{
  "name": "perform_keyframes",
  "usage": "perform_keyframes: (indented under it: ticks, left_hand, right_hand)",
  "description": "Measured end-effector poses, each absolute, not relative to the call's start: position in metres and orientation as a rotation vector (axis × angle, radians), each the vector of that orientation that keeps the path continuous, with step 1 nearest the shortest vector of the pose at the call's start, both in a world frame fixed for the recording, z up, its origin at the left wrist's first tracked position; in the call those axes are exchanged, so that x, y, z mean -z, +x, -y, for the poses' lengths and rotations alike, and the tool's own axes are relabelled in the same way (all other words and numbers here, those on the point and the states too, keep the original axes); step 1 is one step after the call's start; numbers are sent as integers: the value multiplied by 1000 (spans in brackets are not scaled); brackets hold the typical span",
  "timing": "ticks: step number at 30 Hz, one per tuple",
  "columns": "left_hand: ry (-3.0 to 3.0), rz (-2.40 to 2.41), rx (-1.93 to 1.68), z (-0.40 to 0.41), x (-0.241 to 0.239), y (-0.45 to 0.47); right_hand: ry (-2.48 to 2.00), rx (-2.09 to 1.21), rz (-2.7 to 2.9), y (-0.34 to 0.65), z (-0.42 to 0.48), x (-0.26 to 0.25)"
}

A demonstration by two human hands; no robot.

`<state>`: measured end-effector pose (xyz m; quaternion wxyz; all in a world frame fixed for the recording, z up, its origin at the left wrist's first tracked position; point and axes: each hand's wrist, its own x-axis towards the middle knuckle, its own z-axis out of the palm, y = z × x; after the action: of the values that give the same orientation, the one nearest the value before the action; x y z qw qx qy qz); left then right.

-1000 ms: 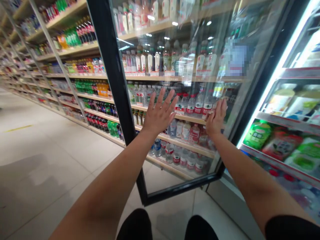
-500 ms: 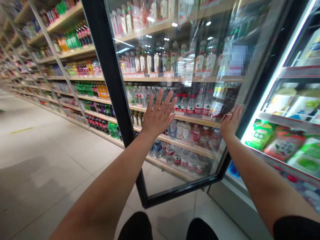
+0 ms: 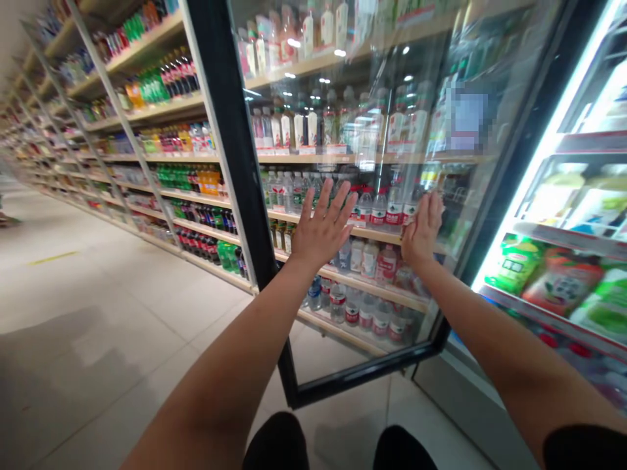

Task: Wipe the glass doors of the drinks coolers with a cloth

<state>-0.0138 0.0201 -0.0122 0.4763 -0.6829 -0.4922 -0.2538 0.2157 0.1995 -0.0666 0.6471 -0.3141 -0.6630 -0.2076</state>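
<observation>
The left hand (image 3: 321, 228) (splayed) rests against the glass door (image 3: 379, 160).

Two hands show, one left hand (image 3: 321, 228) and one right hand (image 3: 422, 230), with two bare forearms (image 3: 225, 365) and one black sleeve (image 3: 585, 449). There is one glass door (image 3: 239, 130) and one fridge (image 3: 455, 398). Five wooden shelves (image 3: 313, 158) can be counted through the glass. Three pouches (image 3: 563, 281) (two mainly green, one red) lie inside the fridge. The floor has one yellow strip (image 3: 53, 258). The bottles (image 3: 337, 301) are too many and too blurred to count.
</observation>
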Motion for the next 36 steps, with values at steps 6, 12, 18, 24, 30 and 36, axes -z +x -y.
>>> perform_keyframes:
  ticks: [6, 12, 18, 24, 30, 36]
  left_hand:
    - [-1649, 1182, 610, -19, 13, -13]
    - [-1668, 1202, 628, -18, 14, -11]
    - [-1656, 1184, 628, -18, 14, -10]
    - [-1694, 1181, 683, -15, 14, -10]
    - [-1725, 1190, 702, -11, 12, -9]
    - [-1690, 1096, 753, -16, 17, -23]
  right_hand:
    - [-650, 546, 1638, 198, -175, 30]
    - [-481, 634, 1783, 167, -140, 84]
    - [-487, 626, 1811, 165, -141, 47]
    - [-573, 439, 1731, 144, -131, 9]
    - [-433, 499, 2067, 127, -104, 50]
    - [-474, 380, 1886, 107, -97, 13]
